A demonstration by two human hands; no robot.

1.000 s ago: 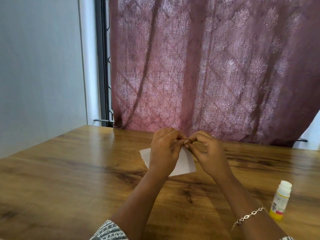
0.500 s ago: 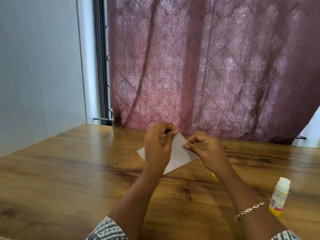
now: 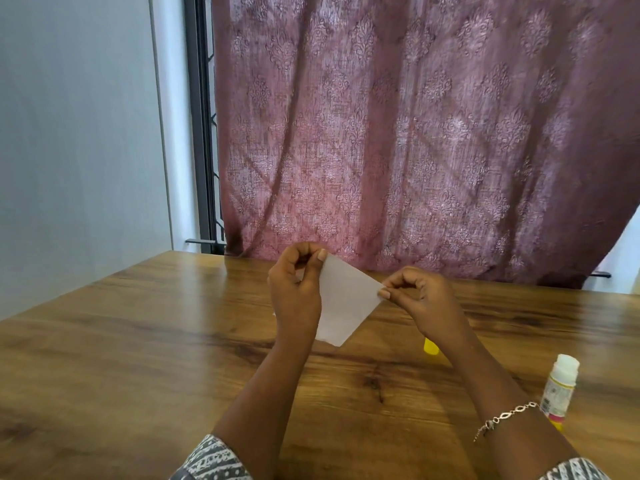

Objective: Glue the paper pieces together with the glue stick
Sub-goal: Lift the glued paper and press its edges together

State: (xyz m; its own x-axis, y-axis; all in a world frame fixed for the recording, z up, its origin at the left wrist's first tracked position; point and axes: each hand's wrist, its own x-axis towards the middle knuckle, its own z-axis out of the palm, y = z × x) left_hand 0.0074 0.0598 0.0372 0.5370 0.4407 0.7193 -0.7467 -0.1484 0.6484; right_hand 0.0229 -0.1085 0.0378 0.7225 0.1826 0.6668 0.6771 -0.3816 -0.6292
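Patterned mauve curtain [image 3: 415, 133] hangs behind the far edge of a wooden table [image 3: 138, 341], with a pale wall [image 3: 69, 133] to the left. Above the table's middle, nearer the far edge, both hands hold up a white paper [image 3: 346, 303] tilted like a diamond. The left hand [image 3: 294, 296] pinches its upper corner between thumb and curled fingers; the right hand [image 3: 426, 299] pinches its right corner with thumb and forefinger. A glue stick [image 3: 559, 386] stands upright toward the table's right edge, beside the right forearm, which wears a bracelet [image 3: 505, 417]. A small yellow cap [image 3: 430, 348] sits on the table just under the right wrist, partly hidden.
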